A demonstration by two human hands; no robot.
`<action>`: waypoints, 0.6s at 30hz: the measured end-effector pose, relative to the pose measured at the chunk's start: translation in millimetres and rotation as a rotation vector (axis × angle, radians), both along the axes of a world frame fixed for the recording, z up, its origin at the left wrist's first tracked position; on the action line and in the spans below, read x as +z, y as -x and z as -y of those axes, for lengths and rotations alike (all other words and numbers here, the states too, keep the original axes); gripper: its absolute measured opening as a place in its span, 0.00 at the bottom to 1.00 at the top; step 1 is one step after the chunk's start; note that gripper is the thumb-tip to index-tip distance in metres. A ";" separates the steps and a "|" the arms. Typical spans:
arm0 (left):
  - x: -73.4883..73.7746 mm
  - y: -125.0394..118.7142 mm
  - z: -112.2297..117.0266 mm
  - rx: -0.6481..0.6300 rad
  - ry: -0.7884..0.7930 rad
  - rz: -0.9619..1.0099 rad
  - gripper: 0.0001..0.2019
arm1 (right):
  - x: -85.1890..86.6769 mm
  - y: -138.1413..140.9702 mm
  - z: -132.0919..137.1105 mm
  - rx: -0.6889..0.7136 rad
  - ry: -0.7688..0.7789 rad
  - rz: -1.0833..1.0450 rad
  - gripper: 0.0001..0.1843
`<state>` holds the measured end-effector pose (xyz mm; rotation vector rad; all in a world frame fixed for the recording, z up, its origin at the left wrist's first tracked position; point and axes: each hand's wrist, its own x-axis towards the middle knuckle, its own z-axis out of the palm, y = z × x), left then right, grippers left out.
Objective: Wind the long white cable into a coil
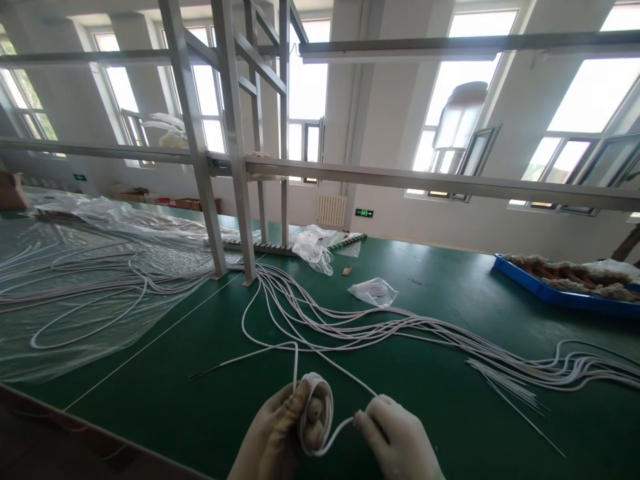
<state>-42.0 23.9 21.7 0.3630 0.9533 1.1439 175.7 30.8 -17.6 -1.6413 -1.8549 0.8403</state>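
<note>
While clear plastic sheeting [60,300] covers the far left of the green bench [430,400], loose white cords [90,287] lie in wide loops on it. Just right of the sheeting, grey metal frame legs [235,167] stand on the bench, and a long bundle of white cords [380,327] runs from their feet across the surface toward the right edge.

Low in the middle, the gloved left hand [273,437] has its fingers [295,403] clamped around a small coil of white cord [316,412], wound up tight and held just above the bench. One strand rises from the coil toward the bundle; another curves out from its underside to the right hand [397,440]. That hand, also gloved, sits just beside the coil, its fingers [367,419] pinched together on the strand.

Behind the hands, a crumpled plastic bag [314,247] and a smaller flat bag [374,291] rest on the bench. At the far right, a blue tray [550,293] holds brownish pieces, too blurred to name.
</note>
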 end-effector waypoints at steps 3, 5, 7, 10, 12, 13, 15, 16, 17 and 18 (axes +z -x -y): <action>4.4 -6.2 3.4 -0.177 -0.073 -0.088 0.23 | 16.1 21.2 -10.6 -0.084 -0.041 0.023 0.12; 7.4 -10.0 5.0 -0.307 -0.134 -0.161 0.27 | 26.1 32.4 -17.0 -0.097 -0.038 0.043 0.12; 11.0 -13.3 6.6 -0.368 -0.156 -0.250 0.32 | 34.0 39.3 -22.1 -0.101 -0.027 0.050 0.12; 15.5 -17.6 8.7 -0.412 -0.162 -0.459 0.40 | 42.2 43.5 -24.1 -0.095 -0.016 0.033 0.12; 16.1 -20.7 8.9 -0.405 -0.156 -0.576 0.45 | 46.5 44.8 -19.8 -0.092 -0.024 0.031 0.13; 15.5 -22.4 8.6 -0.394 -0.148 -0.612 0.46 | 48.4 45.9 -15.7 -0.090 -0.030 0.031 0.14; 13.2 -25.3 7.3 -0.350 -0.140 -0.657 0.47 | 51.2 49.9 -4.7 -0.087 -0.054 0.050 0.14; 11.9 -25.9 6.6 -0.317 -0.143 -0.680 0.46 | 51.5 53.0 1.7 -0.080 -0.072 0.068 0.14; 10.7 -25.6 6.0 -0.277 -0.148 -0.699 0.46 | 50.8 56.7 8.1 -0.070 -0.091 0.092 0.14; 9.7 -24.2 5.6 -0.232 -0.158 -0.704 0.46 | 48.8 60.8 14.2 -0.056 -0.112 0.124 0.14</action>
